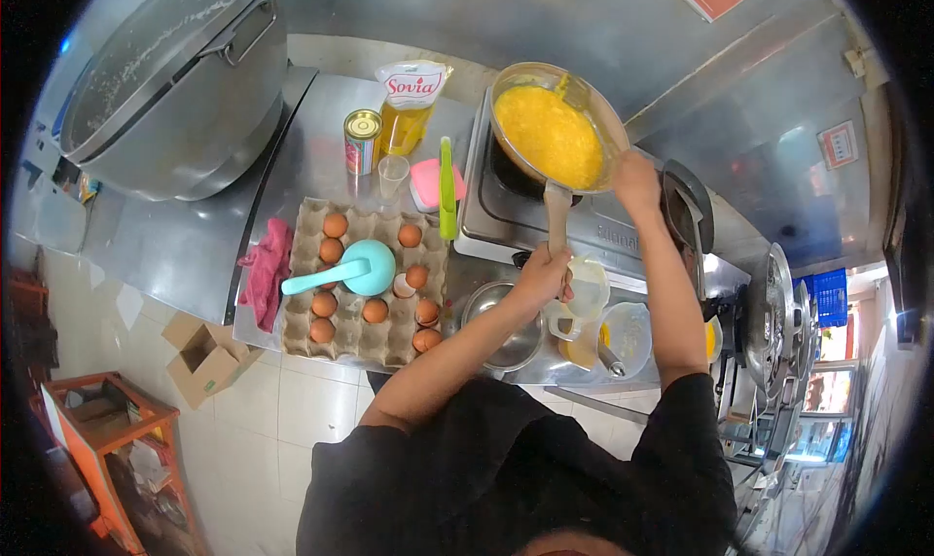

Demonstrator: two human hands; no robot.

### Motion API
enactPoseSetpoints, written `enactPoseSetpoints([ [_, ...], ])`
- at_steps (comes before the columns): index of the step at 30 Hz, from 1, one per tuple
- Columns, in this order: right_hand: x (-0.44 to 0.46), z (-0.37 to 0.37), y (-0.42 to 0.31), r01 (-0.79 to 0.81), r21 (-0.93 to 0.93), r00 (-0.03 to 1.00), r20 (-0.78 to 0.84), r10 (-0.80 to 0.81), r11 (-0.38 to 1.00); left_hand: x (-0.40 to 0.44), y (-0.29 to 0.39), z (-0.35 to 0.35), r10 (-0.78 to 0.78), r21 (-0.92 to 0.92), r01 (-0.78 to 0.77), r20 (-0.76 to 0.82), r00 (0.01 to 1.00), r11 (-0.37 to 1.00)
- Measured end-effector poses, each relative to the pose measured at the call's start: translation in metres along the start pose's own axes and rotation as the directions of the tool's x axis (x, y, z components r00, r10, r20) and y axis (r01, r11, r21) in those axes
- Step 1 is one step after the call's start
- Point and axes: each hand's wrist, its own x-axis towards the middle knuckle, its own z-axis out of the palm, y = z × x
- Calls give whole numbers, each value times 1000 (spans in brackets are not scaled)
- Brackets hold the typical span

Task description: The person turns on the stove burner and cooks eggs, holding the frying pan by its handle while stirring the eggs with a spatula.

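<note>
A frying pan [608, 118] full of yellow beaten egg [545, 128] is over the gas stove [482, 211], slightly tilted. My left hand [543, 279] is closed around its beige handle [557, 215]. At the pan's right rim, my right hand [635, 181] is closed; what it grips is hidden by the fingers. An egg-coated piece stands against the pan's far inner wall, and I cannot tell whether it is a utensil. Below my left hand are a metal bowl [501, 337] and a clear plastic cup [588, 286]. Beside them sits a clear container [628, 337] with a whisk [610, 361].
Left of the stove lie an egg tray [389, 225] with several brown eggs, a turquoise ladle [368, 267] on it, a green-handled utensil [448, 191], an oil pouch [407, 118] and a can [362, 138]. A huge pot [214, 118] stands far left. Dark lids [686, 211] lean right.
</note>
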Motion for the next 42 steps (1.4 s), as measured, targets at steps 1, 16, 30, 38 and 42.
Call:
enactPoseSetpoints([
  [1,0,8,-10,-9,1,1000,-5,9,1000,2,-1,-1,11,-2,-11,6,1000,1000],
  [16,-31,-18,-65,100,29,995,16,-100,995,2,-1,2,26,25,-26,-11,1000,999],
  [30,-68,-46,-43,315,86,946,49,-319,945,-3,8,0,11,65,-12,20,1000,998],
  [38,-100,-150,28,102,60,995,16,-103,993,-3,13,-12,-19,26,18,3,1000,999],
  [42,-126,-180,27,167,-146,983,95,-154,975,-6,18,-6,-48,78,50,-32,998,996],
])
